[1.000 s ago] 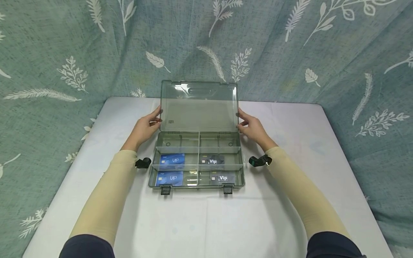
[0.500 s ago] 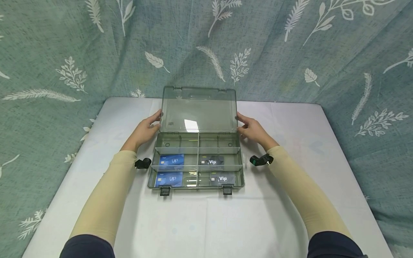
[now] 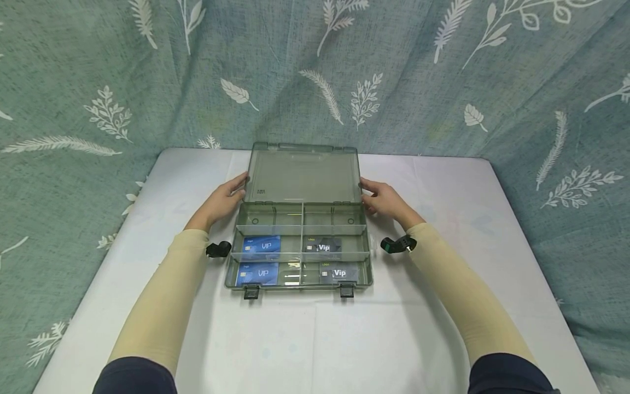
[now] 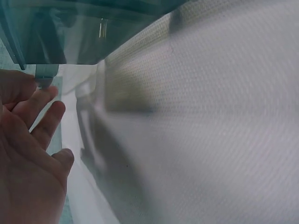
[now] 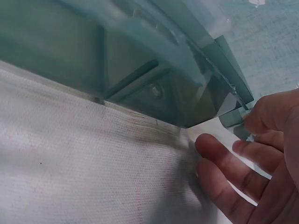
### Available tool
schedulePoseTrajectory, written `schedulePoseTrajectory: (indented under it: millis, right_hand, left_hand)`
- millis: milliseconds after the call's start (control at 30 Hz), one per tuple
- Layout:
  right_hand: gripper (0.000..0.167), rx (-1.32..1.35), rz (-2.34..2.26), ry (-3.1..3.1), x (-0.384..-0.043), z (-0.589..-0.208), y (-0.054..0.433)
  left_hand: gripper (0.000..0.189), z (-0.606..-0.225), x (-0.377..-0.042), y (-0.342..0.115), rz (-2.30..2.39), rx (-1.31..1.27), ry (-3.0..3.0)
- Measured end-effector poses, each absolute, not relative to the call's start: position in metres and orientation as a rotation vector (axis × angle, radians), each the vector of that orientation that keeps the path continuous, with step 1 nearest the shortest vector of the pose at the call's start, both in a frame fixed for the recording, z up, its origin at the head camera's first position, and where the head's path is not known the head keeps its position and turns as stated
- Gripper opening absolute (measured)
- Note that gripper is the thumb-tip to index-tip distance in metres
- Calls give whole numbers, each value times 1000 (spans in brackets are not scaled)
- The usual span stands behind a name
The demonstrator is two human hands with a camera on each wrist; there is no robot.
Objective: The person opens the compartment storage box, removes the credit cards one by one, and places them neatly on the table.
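Note:
A translucent grey-green plastic storage box (image 3: 299, 289) lies on the table with its lid (image 3: 302, 172) swung back past upright. My left hand (image 3: 220, 203) pinches the lid's left edge; in the left wrist view its thumb and forefinger (image 4: 39, 91) meet at the lid corner. At the opposite edge my right hand (image 3: 386, 201) pinches the lid between thumb and fingers (image 5: 261, 154). Inside the divided base sit a blue VIP card (image 3: 262, 244) and a dark Vip card (image 3: 322, 245). In the front row are another blue card (image 3: 257, 273) and another dark card (image 3: 339, 272).
The box stands on a white-covered table (image 3: 315, 339). Behind it hangs a green leaf-patterned curtain (image 3: 295, 71), close to the table's back edge. Two dark latches (image 3: 251, 293) hang open along the box's front.
The lid has tilted farther back and down, its top edge dropping toward the table's back edge. Both hands have lowered slightly with it. Box base and cards stay put.

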State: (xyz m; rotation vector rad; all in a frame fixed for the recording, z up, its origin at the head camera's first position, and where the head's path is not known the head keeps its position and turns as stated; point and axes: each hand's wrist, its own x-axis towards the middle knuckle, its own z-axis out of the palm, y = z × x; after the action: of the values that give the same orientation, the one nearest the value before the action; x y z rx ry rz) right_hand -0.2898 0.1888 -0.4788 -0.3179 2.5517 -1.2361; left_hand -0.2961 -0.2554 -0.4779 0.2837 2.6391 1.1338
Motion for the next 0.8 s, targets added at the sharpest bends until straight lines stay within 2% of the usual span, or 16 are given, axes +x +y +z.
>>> schedulePoseTrajectory:
  millis: [800]
  right_hand:
    - [59,-276,-1242,2546,-289,-482,187]
  left_hand:
    - [55,-484,-293,-258,1186,186,2589]
